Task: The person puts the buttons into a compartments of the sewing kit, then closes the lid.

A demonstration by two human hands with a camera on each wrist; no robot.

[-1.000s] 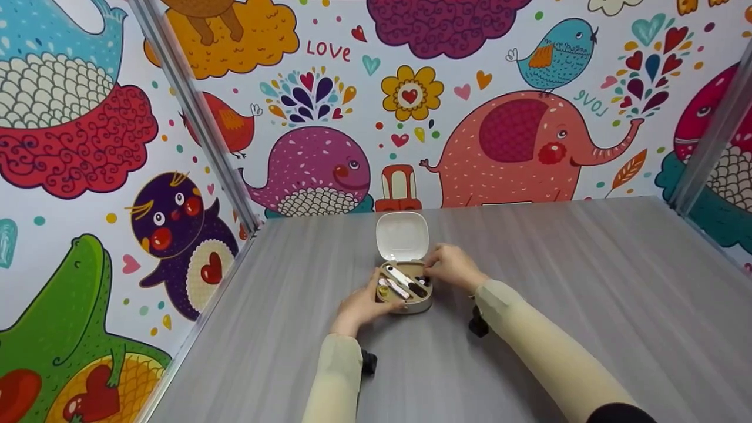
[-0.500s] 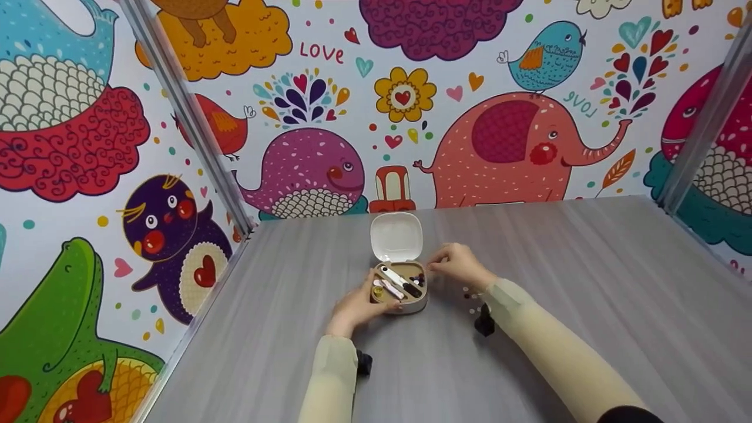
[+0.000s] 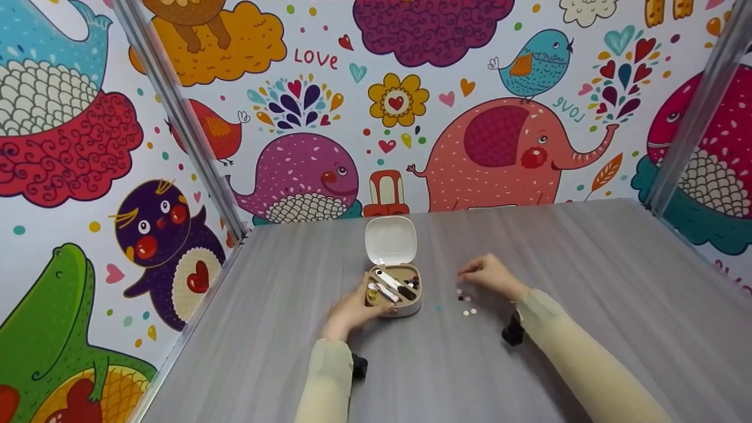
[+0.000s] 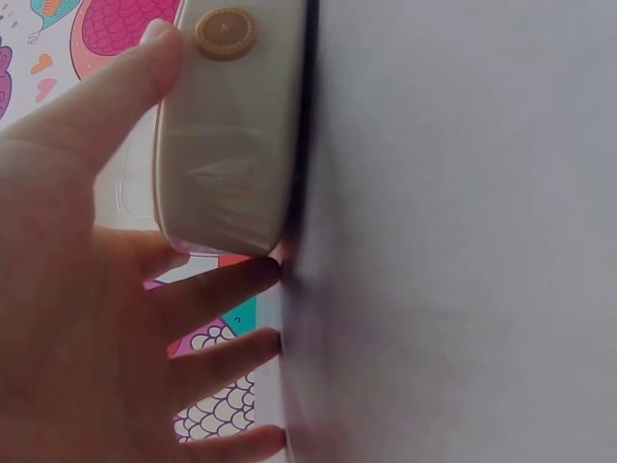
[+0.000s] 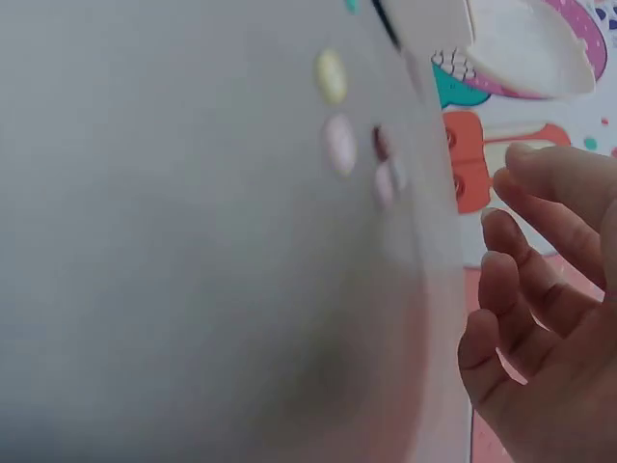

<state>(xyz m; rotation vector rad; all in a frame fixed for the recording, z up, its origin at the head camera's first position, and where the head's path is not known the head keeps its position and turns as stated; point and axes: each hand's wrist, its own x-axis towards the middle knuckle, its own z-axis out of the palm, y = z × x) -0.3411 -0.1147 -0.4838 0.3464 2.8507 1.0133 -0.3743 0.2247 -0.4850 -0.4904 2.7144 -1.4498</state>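
Note:
An off-white box stands on the table, its white lid raised. Its compartments hold a white tool with a black end, a small yellow round thing and small dark pieces. My left hand holds the box's near left corner, thumb on the front edge and fingers along the side. A brown button shows on the front wall. My right hand hovers right of the box, fingers loosely bent; the right wrist view shows nothing between them. Below it lie several small buttons.
A teal button lies alone between the box and the other buttons. Patterned walls close off the grey table at the back and sides, with metal posts at the corners.
My right hand has moved away from the box to the right, and the buttons on the table have come into view. The left hand stays on the box. The head view has shifted slightly.

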